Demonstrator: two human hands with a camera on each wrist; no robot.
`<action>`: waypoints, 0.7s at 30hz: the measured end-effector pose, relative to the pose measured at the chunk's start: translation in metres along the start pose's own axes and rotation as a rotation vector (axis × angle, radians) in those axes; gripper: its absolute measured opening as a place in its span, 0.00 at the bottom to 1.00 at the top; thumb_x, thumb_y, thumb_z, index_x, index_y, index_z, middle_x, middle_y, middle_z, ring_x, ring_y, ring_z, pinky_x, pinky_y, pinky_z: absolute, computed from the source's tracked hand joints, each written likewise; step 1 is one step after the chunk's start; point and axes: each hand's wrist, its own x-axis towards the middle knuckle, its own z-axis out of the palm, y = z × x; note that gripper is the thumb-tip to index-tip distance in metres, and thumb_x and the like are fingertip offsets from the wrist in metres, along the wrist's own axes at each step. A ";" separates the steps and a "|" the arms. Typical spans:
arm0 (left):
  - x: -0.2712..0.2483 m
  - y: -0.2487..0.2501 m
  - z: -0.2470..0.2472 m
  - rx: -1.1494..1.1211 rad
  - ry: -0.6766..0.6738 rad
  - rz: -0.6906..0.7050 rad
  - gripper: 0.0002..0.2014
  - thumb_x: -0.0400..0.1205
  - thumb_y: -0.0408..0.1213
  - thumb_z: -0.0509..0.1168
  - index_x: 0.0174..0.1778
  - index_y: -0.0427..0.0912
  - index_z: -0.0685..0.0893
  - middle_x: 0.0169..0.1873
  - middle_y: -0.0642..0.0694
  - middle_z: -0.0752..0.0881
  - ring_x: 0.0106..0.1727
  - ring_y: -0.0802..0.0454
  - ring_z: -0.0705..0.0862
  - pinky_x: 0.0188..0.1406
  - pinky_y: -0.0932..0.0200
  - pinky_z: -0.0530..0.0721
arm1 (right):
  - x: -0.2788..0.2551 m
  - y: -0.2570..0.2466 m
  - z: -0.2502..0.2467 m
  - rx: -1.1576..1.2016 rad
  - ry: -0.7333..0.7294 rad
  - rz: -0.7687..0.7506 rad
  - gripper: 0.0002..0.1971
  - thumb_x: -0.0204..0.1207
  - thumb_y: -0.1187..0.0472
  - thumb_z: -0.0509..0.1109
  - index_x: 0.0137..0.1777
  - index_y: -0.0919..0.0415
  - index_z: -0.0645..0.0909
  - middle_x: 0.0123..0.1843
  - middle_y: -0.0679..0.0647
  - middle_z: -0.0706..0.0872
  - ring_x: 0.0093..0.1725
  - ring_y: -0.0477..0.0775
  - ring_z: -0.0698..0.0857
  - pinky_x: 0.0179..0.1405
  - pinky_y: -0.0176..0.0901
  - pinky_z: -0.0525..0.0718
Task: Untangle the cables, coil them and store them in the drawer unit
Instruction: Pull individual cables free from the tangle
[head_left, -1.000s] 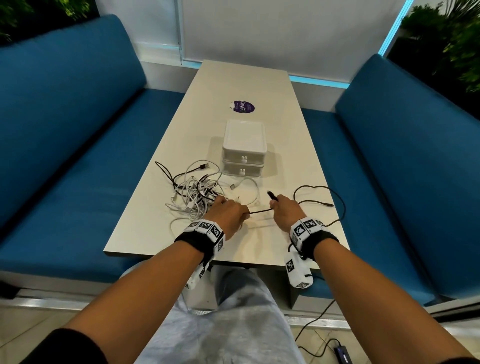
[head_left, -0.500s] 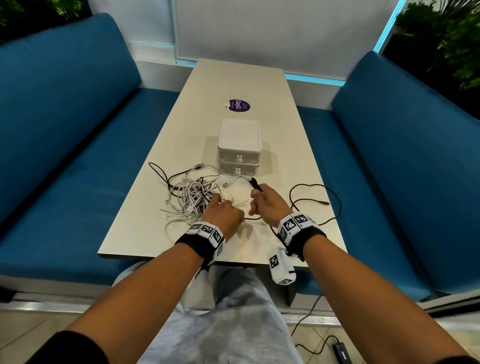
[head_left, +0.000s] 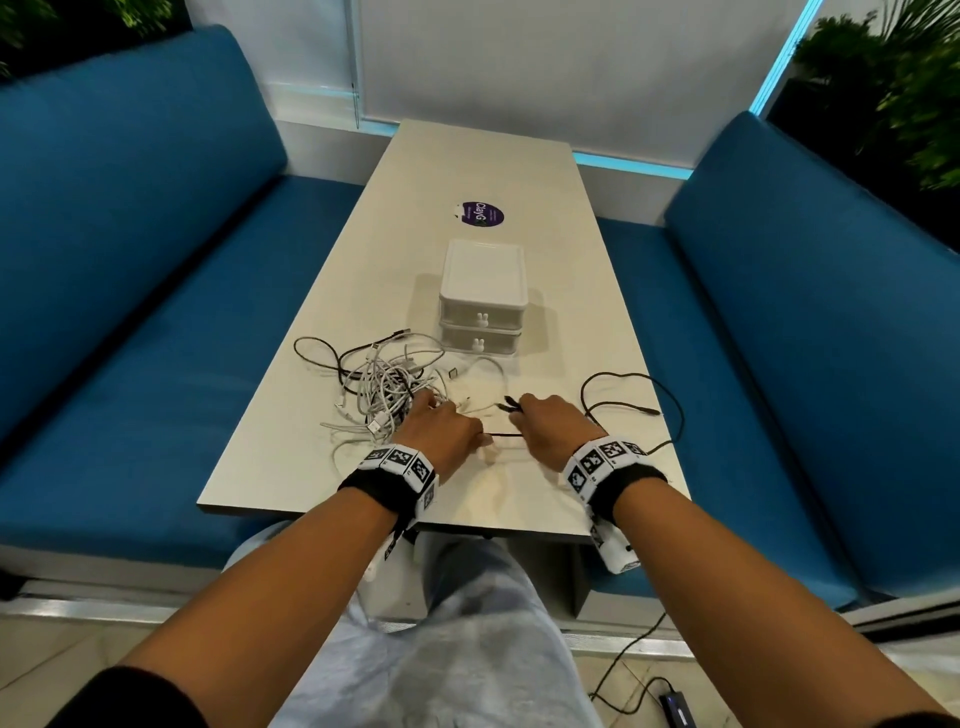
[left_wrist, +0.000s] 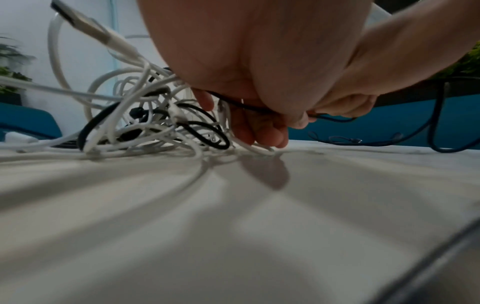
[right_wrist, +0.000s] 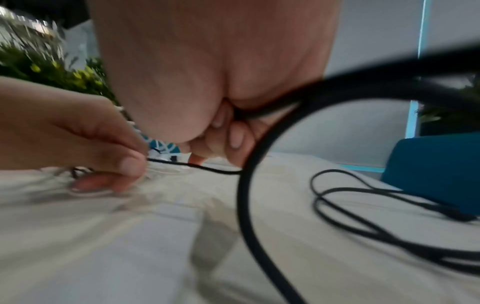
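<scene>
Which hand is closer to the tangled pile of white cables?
Left. The left hand touches the white cable tangle at its near right edge; the right hand is off to the tangle's right, pinching the black cable.

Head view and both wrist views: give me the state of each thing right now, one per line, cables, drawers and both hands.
Drawer unit: both drawers closed.
White cables: tangled in a heap on the table, uncoiled.
Black cable: uncoiled, loose loops on the table, one stretch held between the hands.
Left hand: pinches the black cable beside the heap.
Right hand: grips the black cable, plug end sticking out.
</scene>
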 end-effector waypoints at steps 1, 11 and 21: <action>0.000 -0.002 0.000 -0.006 -0.007 0.004 0.18 0.88 0.55 0.52 0.57 0.55 0.85 0.53 0.45 0.87 0.61 0.43 0.80 0.68 0.44 0.60 | -0.002 0.009 -0.003 -0.037 0.010 0.032 0.17 0.88 0.51 0.53 0.62 0.64 0.73 0.55 0.67 0.83 0.52 0.69 0.83 0.40 0.50 0.72; -0.002 0.011 -0.017 -0.079 -0.026 0.006 0.19 0.90 0.50 0.49 0.56 0.51 0.84 0.48 0.43 0.87 0.55 0.41 0.81 0.64 0.45 0.60 | -0.002 -0.011 0.008 0.139 0.095 0.044 0.14 0.88 0.53 0.53 0.61 0.64 0.70 0.48 0.67 0.84 0.47 0.70 0.83 0.38 0.52 0.75; -0.006 0.003 -0.018 -0.139 -0.054 -0.028 0.11 0.88 0.42 0.51 0.44 0.53 0.76 0.34 0.51 0.78 0.45 0.43 0.82 0.64 0.45 0.61 | -0.006 -0.013 0.015 0.417 -0.051 0.008 0.12 0.85 0.55 0.59 0.58 0.59 0.81 0.48 0.55 0.85 0.50 0.58 0.82 0.44 0.44 0.73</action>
